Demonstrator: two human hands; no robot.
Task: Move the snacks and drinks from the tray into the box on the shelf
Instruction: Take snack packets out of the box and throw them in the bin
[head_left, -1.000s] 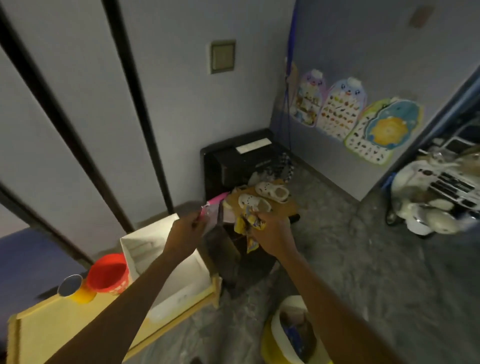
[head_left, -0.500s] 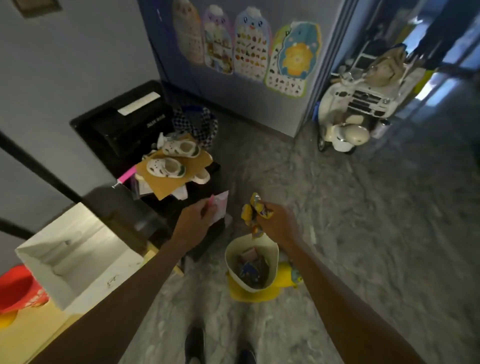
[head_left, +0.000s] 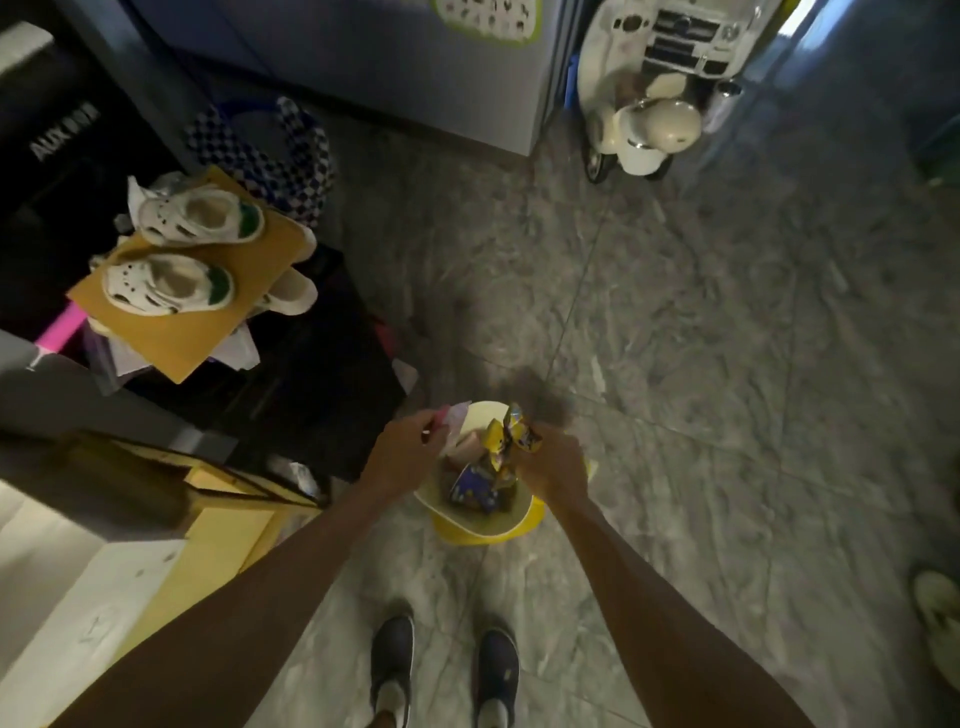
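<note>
**Clearance: open right, crowded left**

Grey floor (head_left: 675, 364) right of and beyond the yellow tub (head_left: 488, 530) is bare out to the toy scooter (head_left: 644, 104) by the wall. On the left, a black cabinet (head_left: 311, 364) stands near the tub, with a cardboard sheet (head_left: 182, 332) and white shoes (head_left: 166, 283) on top. The left hand (head_left: 402, 452) with a pink packet (head_left: 451, 418) and the right hand (head_left: 553, 462) with yellow packets (head_left: 506, 434) crowd the tub mouth.

Place: a home, a lived-in family room.
Floor: grey marble-patterned tiles (head_left: 675, 322).
Children's things: a white ride-on toy car (head_left: 654, 93) stood by the far wall's corner, and a picture chart (head_left: 488, 21) hung on that wall.
Footwear: small white sandals (head_left: 200, 215) lay on a cardboard sheet (head_left: 208, 322) at the left; a slipper (head_left: 940, 618) lay at the floor's right edge.
</note>
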